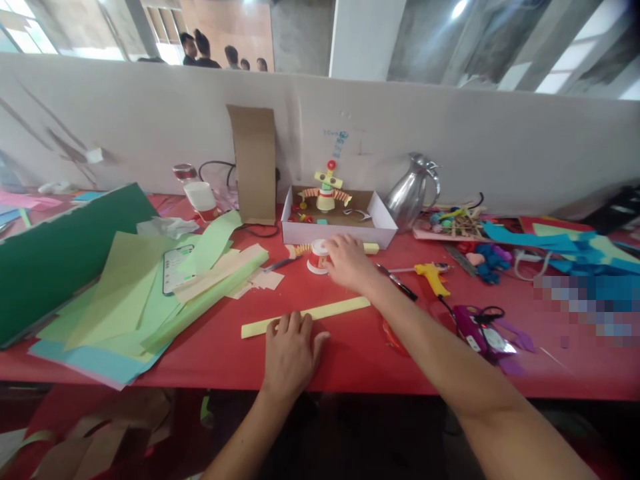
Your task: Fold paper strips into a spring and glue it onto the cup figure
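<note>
My left hand [290, 350] lies with its fingertips on a long pale-yellow paper strip [345, 308], thumb spread to the side. Farther forward, my right hand [347, 263] has its fingers closed over the side of an upturned white paper cup [317, 259] with a red band; part of the cup is hidden behind them. From the cup's left side sticks out a folded yellow paper spring [301, 250]. Just behind, a white box [335, 235] holds a paper robot figure [327, 198] with a red ball on top and pleated arms.
Left are loose coloured paper sheets [107, 293], a phone [177, 270] and a green board [75, 257]. Right are a yellow glue gun [434, 277], a black pen [397, 281], a purple device [477, 333] and a steel jug [411, 193]. A white partition [175, 113] stands behind.
</note>
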A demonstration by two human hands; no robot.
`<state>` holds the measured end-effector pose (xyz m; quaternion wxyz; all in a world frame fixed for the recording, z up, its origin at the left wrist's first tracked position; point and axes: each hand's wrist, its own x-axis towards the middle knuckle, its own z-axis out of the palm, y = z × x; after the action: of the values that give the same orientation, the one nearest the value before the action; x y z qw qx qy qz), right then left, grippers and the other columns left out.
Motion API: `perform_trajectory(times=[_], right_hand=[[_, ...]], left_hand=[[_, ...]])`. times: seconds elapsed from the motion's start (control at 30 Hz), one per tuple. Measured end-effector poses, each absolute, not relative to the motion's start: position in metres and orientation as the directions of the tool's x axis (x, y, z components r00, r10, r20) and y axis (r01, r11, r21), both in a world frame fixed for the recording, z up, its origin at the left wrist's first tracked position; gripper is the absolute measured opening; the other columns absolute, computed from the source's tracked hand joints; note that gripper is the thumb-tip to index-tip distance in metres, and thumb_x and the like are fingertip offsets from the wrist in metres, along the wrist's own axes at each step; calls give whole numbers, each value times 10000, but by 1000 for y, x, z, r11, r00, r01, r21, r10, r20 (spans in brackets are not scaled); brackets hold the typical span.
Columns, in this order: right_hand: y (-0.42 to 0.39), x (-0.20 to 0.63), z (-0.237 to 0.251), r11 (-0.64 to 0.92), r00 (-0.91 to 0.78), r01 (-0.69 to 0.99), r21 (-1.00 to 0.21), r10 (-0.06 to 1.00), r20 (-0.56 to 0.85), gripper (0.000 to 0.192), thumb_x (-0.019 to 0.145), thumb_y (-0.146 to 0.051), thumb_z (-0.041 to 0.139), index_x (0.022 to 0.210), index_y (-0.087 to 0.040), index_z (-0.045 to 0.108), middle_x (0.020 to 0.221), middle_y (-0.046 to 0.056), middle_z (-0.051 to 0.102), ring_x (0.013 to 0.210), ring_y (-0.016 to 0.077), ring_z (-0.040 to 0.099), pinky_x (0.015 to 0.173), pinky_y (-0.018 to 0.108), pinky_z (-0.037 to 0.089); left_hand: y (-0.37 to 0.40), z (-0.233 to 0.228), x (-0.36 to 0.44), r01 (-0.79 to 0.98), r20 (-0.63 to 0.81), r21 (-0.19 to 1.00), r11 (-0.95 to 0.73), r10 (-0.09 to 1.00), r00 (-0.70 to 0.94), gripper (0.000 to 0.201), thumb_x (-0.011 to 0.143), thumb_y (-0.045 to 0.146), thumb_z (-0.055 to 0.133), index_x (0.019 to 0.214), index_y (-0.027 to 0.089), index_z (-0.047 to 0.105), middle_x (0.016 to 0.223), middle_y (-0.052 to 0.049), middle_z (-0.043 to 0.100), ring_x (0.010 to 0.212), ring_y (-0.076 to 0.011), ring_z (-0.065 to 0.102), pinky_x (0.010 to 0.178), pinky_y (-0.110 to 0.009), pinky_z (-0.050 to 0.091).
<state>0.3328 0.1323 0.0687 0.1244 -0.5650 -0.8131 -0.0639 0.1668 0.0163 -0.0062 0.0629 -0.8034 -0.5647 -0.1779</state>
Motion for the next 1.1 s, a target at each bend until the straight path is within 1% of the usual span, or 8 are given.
perform_trajectory(times=[0.03,0.1,0.2,0.37,0.6,0.77,0.93,1.1], right_hand=[[111,330,61,429,-404,901,-63,884,236,237,918,-192,481,1119,-161,601,1170,132,621,1108,287,522,919,425,393],[71,326,43,538,-524,835,-120,842,129,171,901,-191,523,1033,-187,632,1049,78,656,985,240,567,859,367,417],[32,326,21,510,-498,845,-162,860,110,167,909,-193,545,1061,-184,615,1078,71,650,1016,222,560,882,344,420],[28,352,8,403,-386,899,-172,914,126,299,907,-64,428,1121,-162,611,1163,104,621,1098,226,520,932,351,412],[35,392,9,241,-237,970,-39,968,88,332,857,7,406,1063,-125,629,1078,127,630,1026,245,550,875,335,418],[35,370,20,235,-237,972,32,965,116,263,849,-14,427,954,-102,652,983,160,625,998,292,528,882,395,402],[33,326,17,421,-403,897,-132,904,144,196,910,-112,463,999,-156,632,1017,107,610,963,241,536,852,349,419],[38,351,7,380,-355,903,-201,923,150,256,908,-55,425,1017,-153,636,1043,88,623,993,214,550,883,316,425]], left_hand=[[16,-6,167,931,352,95,-352,887,300,393,966,458,408,1146,183,623,1064,-121,633,1025,-301,550,880,-464,390],[16,-6,167,932,335,81,-354,890,309,378,955,433,438,1170,177,616,1084,-131,633,1040,-309,547,883,-470,389],[16,-4,167,931,310,71,-358,895,321,378,944,434,458,1179,180,609,1123,-137,631,1052,-312,548,884,-473,387],[16,-3,156,945,309,55,-323,905,292,435,972,489,365,1131,174,619,1116,-143,644,1031,-309,567,844,-448,398],[7,-4,95,972,364,63,-228,912,191,352,994,391,362,1037,176,638,1054,-102,683,1003,-282,591,864,-417,402],[6,3,102,975,401,56,-213,900,173,338,981,393,400,995,175,658,1040,-115,679,1003,-293,581,883,-432,398],[18,4,151,924,303,43,-380,886,350,329,974,394,413,1116,197,634,1095,-121,656,1000,-285,577,843,-410,417],[19,-1,125,950,300,73,-302,915,268,336,987,394,374,1057,216,651,1099,-100,674,1011,-280,597,846,-417,410]])
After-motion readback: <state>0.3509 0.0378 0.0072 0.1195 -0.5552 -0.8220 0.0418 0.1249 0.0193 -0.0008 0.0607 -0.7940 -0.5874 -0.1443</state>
